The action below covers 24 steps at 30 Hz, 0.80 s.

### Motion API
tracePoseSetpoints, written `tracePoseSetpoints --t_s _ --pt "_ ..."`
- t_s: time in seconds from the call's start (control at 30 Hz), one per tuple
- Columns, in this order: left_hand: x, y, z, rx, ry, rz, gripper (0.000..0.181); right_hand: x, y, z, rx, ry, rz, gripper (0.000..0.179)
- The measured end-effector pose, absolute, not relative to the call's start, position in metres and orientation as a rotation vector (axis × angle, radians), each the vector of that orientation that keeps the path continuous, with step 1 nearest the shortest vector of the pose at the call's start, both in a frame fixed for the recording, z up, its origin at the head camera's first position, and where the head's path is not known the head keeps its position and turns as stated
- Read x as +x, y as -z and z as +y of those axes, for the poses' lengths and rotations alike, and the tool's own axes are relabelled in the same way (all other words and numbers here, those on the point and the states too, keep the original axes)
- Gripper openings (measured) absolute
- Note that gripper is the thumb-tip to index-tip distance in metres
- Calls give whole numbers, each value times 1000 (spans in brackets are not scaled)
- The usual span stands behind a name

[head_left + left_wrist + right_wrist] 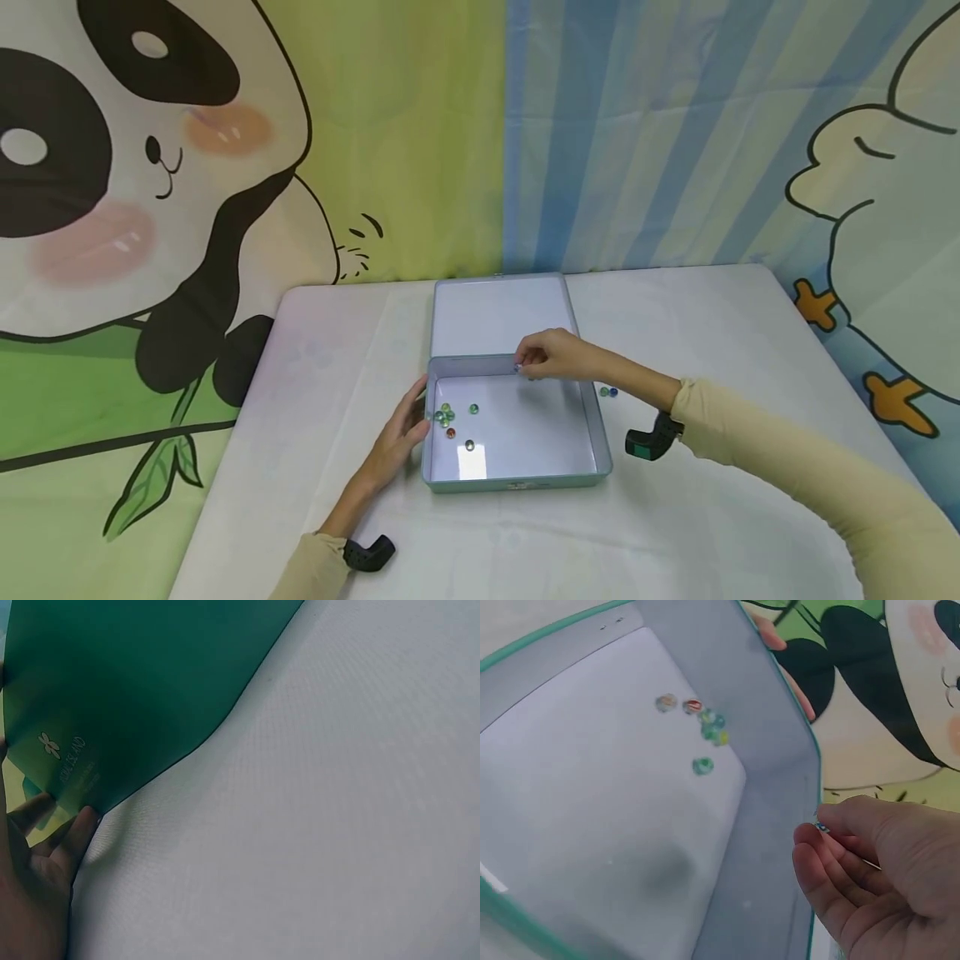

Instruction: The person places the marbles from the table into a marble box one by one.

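Observation:
A shallow tin box point(517, 482) with pale green edges stands on the table, its lid point(498, 312) folded back behind it. Several glass marbles point(446, 414) lie on the left part of its floor, mostly green, one of them reddish. Over the back wall of the box, my right hand point(558, 354) pinches a small bluish marble point(822, 826) between thumb and fingertips. My left hand point(397, 433) rests against the outside of the box's left wall, fingers extended. From the left wrist, the green outer side of the box point(135, 682) shows with the fingertips touching its edge.
Two more marbles point(608, 392) lie on the white tablecloth point(675, 533) just right of the box, beneath the right forearm. Behind the table hangs a printed curtain point(420, 142) with cartoon animals. Each wrist wears a black camera point(654, 437).

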<state>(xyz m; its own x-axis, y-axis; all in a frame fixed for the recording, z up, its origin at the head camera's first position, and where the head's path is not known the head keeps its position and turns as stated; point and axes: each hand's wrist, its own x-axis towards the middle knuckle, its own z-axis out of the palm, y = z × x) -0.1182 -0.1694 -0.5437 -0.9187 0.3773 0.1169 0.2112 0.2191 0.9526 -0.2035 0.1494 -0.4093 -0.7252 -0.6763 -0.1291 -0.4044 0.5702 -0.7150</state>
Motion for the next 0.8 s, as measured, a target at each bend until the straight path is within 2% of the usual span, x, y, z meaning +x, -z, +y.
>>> tracePoseSetpoints --t_s 0.33,0.8 --pt "-119 546 -169 573 -1794 2343 67 -209 436 109 -965 732 2366 11" --pt "-119 547 -169 576 -1794 2338 68 -212 469 90 -962 624 2368 9"
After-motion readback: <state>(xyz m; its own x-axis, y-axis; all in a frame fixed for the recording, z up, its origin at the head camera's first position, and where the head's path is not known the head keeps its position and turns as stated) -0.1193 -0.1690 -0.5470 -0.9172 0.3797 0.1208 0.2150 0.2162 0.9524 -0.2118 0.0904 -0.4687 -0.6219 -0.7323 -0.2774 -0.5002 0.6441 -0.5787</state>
